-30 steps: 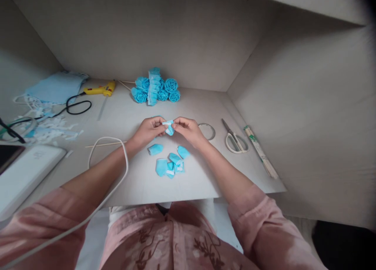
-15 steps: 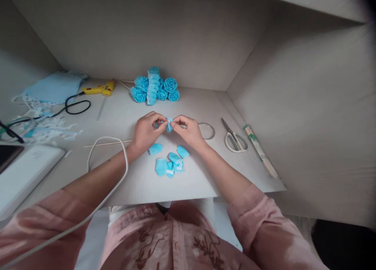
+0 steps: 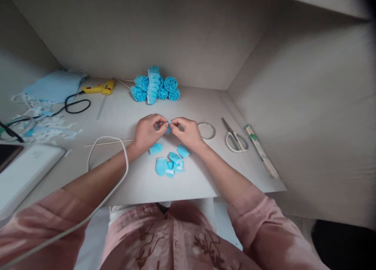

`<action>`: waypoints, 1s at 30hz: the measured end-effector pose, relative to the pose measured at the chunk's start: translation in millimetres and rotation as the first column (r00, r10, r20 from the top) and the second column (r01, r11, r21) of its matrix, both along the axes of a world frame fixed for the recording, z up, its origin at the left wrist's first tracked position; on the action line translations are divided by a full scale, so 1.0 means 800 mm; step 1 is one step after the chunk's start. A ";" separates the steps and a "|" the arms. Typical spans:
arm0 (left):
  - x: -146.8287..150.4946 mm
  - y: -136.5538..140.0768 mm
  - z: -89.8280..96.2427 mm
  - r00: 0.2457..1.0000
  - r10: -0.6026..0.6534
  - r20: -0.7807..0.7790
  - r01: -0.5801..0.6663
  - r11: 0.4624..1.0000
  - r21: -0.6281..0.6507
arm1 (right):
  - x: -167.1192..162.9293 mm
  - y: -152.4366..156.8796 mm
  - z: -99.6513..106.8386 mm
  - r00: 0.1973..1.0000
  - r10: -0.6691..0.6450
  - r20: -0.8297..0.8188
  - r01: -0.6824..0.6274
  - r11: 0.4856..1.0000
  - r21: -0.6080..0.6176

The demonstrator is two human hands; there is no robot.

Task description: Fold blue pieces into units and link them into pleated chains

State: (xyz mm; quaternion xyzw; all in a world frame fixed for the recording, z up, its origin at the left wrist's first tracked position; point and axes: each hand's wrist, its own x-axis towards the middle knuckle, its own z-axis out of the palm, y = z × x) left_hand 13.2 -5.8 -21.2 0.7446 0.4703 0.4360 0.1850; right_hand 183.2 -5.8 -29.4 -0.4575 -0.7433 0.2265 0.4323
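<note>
Between my two hands is a small blue petal piece [image 3: 168,129], mostly covered by the fingers. My left hand [image 3: 149,129] pinches it from the left with thumb and forefinger. From the other side, my right hand [image 3: 186,131] pinches the same piece, and the fingertips of both hands nearly meet. Just below the hands lie several loose blue petals [image 3: 161,166], some overlapping in a small heap. A thin wooden stick [image 3: 110,143] lies left of my left hand, its right end hidden behind the wrist. Beside my right hand rests a roll of tape [image 3: 206,131].
White-handled scissors [image 3: 235,138] and a pack of sticks [image 3: 261,151] lie on the right. Blue crepe-like roses [image 3: 170,84] sit at the back. On the left are a yellow glue gun [image 3: 101,88], blue masks [image 3: 55,86], white scraps [image 3: 49,129], a white box-like device [image 3: 32,176] and a looped white cable [image 3: 126,160].
The fingertips have shifted slightly on the petal piece, and less of it shows now. Both hands stay in nearly the same place; the other things have not moved.
</note>
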 end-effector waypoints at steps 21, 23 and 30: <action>0.001 0.000 0.002 0.991 -0.029 0.130 0.044 0.992 -0.118 | 0.000 -0.002 0.004 1.000 0.000 -0.017 -0.001 0.999 -0.053; 0.001 0.000 0.004 0.987 -0.037 0.153 0.057 0.990 -0.126 | 0.001 -0.002 0.004 1.000 0.001 -0.023 -0.003 0.998 -0.062; 0.001 0.000 0.005 0.981 -0.058 0.185 0.086 0.985 -0.148 | 0.002 -0.001 0.005 0.998 0.015 -0.054 -0.019 0.996 -0.089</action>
